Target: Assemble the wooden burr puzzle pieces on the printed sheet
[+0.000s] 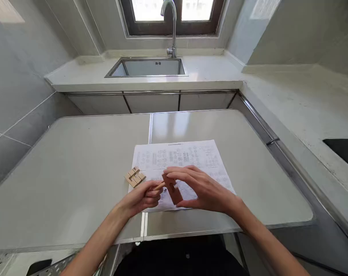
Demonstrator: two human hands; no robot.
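Note:
Above the near edge of a printed instruction sheet [179, 157], my two hands meet over a grey table [76, 165]. My right hand [202, 188] grips a notched wooden puzzle piece [172, 189] from above with thumb and fingers. My left hand [142, 197] pinches a thin wooden stick piece [159, 186] that touches the notched piece's left side. A small cluster of joined wooden blocks [134, 176] lies on the table at the sheet's left edge, just beyond my left hand.
A second table panel [248, 153] adjoins on the right, with a seam between them. Beyond stand a white counter [208, 73], a steel sink [148, 68] and a faucet [171, 27] under a window. A counter with a dark cooktop [343, 151] runs along the right.

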